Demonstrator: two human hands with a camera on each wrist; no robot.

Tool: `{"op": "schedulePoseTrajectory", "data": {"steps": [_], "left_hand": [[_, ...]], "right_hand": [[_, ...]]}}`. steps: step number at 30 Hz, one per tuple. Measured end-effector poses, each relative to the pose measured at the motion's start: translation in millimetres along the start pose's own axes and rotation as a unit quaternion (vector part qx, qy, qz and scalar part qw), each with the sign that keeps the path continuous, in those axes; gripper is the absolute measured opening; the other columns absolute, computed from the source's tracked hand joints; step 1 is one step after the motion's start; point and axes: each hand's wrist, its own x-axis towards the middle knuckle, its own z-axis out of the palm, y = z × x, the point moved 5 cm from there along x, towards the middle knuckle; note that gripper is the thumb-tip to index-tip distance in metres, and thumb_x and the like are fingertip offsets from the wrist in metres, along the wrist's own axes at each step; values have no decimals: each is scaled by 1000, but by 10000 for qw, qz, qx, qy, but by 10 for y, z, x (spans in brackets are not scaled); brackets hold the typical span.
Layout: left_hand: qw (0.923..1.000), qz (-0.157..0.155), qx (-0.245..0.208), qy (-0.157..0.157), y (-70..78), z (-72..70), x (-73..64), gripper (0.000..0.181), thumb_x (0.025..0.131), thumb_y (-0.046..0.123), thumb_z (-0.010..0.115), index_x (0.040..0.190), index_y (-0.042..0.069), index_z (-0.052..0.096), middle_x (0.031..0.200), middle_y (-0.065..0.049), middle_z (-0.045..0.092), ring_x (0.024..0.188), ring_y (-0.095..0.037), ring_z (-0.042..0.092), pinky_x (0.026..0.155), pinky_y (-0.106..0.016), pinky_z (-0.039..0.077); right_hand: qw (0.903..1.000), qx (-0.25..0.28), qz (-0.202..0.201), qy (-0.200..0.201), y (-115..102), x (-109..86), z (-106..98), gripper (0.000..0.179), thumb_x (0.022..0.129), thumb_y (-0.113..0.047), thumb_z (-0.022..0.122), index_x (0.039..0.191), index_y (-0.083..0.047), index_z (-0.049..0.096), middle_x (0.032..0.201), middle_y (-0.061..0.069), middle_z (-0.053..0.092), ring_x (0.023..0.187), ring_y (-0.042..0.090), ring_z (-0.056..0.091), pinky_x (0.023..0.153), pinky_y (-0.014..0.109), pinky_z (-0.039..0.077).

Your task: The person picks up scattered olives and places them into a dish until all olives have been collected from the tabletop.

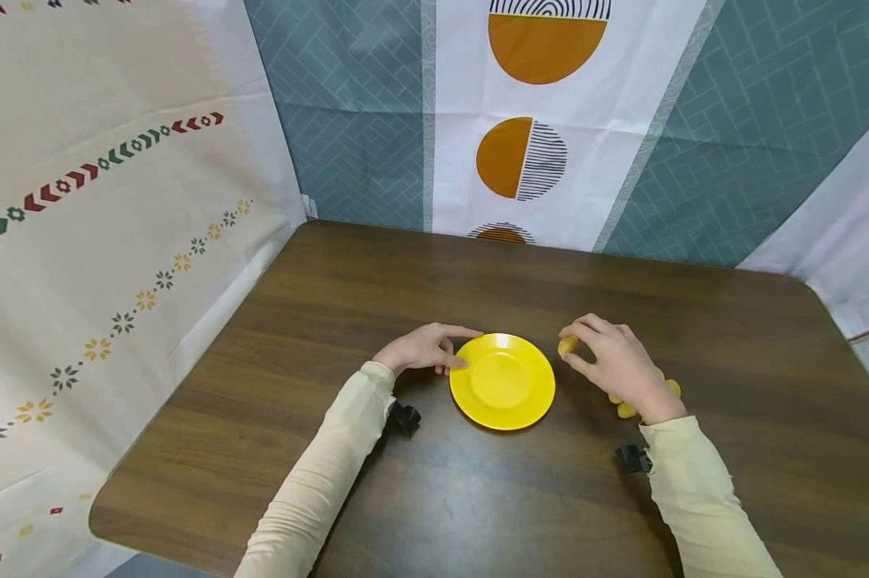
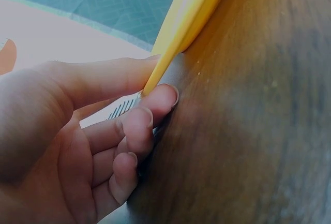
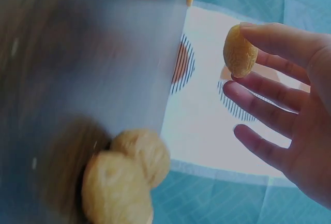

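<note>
A round yellow plate lies on the brown table. My left hand pinches its left rim; in the left wrist view the thumb is on one face of the plate edge and fingertips are on the other. To the right of the plate, my right hand holds a small yellow, oval, potato-like piece between thumb and fingertips, raised off the table. Its wrinkled skin shows in the right wrist view, where the other fingers are spread. Several similar pieces lie under and beside the right wrist, partly hidden.
The wooden table has rounded corners. Behind it hangs a teal and white patterned cloth; a cream cloth hangs on the left side. A black wrist camera sits by the left sleeve, another camera by the right.
</note>
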Motion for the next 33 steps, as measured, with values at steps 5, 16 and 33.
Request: {"op": "schedulePoseTrajectory", "data": {"steps": [5, 16, 33], "left_hand": [[10000, 17, 5, -23, 10, -2, -11, 58, 89, 21, 71, 142, 26, 50, 66, -4, 58, 57, -15, 54, 59, -23, 50], [9999, -132, -79, 28, 6, -9, 1, 57, 88, 23, 72, 141, 28, 51, 66, -4, 57, 57, -16, 54, 60, -23, 50], [10000, 17, -71, 16, 1, -8, 0, 56, 89, 20, 70, 141, 27, 51, 64, -4, 58, 56, -15, 54, 59, -24, 50]], "right_hand": [[9999, -37, -120, -75, -130, 23, 36, 34, 82, -17, 77, 113, -8, 65, 110, 9, 62, 101, 29, 60, 95, 55, 42], [9993, -89, -324, -174, -276, 49, 110, 35, 81, -16, 78, 113, -8, 66, 110, 8, 62, 99, 26, 59, 94, 52, 44], [9958, -54, -889, -209, -602, 52, 271, 34, 81, -19, 78, 113, -14, 69, 110, 4, 62, 100, 22, 63, 95, 49, 42]]}}
